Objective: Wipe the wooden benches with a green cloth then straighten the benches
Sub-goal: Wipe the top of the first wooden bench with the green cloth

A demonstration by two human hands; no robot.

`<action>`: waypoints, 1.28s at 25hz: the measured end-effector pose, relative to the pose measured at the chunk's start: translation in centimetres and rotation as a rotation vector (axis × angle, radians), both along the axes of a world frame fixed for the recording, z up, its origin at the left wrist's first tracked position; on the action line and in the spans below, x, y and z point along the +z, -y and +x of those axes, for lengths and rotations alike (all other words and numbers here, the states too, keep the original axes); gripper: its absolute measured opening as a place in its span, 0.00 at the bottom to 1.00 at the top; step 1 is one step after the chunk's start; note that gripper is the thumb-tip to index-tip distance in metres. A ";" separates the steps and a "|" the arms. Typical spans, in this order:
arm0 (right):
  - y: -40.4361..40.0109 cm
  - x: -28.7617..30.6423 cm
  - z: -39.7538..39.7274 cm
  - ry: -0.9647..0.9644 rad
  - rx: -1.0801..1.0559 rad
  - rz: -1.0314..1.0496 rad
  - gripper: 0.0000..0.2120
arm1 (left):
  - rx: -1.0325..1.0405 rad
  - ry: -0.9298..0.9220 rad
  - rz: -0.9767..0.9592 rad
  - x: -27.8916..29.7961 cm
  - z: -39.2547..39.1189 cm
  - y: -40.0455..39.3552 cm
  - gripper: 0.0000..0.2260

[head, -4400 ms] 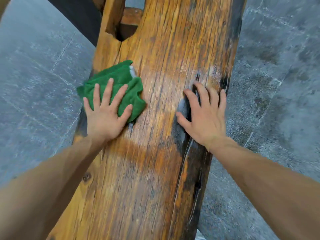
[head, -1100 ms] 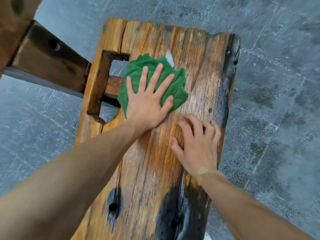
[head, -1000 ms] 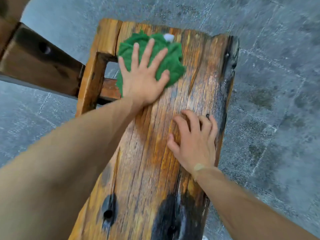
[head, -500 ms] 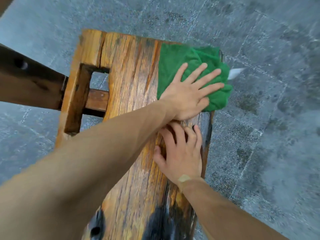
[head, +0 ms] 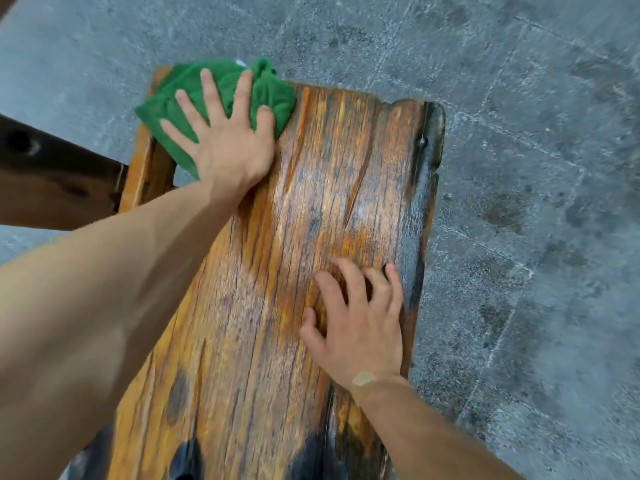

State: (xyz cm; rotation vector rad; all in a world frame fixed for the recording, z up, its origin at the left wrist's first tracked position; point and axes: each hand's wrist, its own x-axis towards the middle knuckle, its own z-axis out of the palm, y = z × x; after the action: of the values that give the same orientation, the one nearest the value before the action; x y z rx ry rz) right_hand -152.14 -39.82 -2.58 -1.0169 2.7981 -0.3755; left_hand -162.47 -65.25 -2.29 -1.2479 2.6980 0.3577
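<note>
The orange-brown wooden bench (head: pixel 294 237) runs away from me, its far end in view with dark stains near me. A crumpled green cloth (head: pixel 273 91) lies on the bench's far left corner, partly over the edge. My left hand (head: pixel 225 133) presses flat on the cloth with fingers spread. Nearer to me, my right hand (head: pixel 360 320) rests on the bench's right side, its fingers bent and their tips on the wood. A tan plaster sits on my right wrist.
A dark wooden beam (head: pixel 52 174) juts in from the left and meets the bench frame by a slot near the far left corner. Grey stone floor (head: pixel 519 168) surrounds the bench on all sides.
My left hand has swept the cloth from the bench's far right corner across to the far left corner. My right hand has stayed on the right side of the bench.
</note>
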 end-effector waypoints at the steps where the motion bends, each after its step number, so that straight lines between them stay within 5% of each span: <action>1: 0.0 0.0 -0.1 -0.001 -0.001 0.008 0.19 | -0.045 -0.001 0.014 0.0 -0.6 -0.4 0.25; 4: 0.1 0.0 -0.1 -0.006 -0.016 0.021 0.20 | -0.372 0.048 0.006 0.5 -1.9 -5.4 0.25; 8: 0.2 -0.1 0.2 -0.046 -0.039 -0.010 0.20 | -1.111 0.085 0.113 1.3 -2.5 -14.5 0.22; 10: -0.1 -0.1 0.2 -0.052 -0.047 -0.021 0.20 | -1.228 0.074 0.098 0.9 -2.8 -13.7 0.22; 17: 0.3 0.0 0.0 -0.027 -0.031 -0.015 0.19 | -0.404 -0.005 -0.105 -0.2 0.7 2.8 0.26; 23: 0.5 -0.1 0.1 -0.027 -0.005 0.011 0.20 | 0.165 0.020 0.016 -0.2 3.4 9.9 0.28; 26: 0.5 -0.2 0.0 -0.039 -0.009 0.023 0.20 | 0.058 -0.100 -0.053 -0.6 1.9 5.9 0.26; 32: 0.2 -0.3 0.0 -0.028 -0.022 -0.013 0.21 | -0.582 -0.220 -0.019 -0.2 -0.5 -5.4 0.22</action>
State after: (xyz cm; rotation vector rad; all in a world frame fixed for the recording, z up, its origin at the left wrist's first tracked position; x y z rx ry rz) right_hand -152.13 -40.02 -2.86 -1.0032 2.8375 -0.3860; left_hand -163.00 -59.82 -2.46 -0.3961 3.0843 0.4042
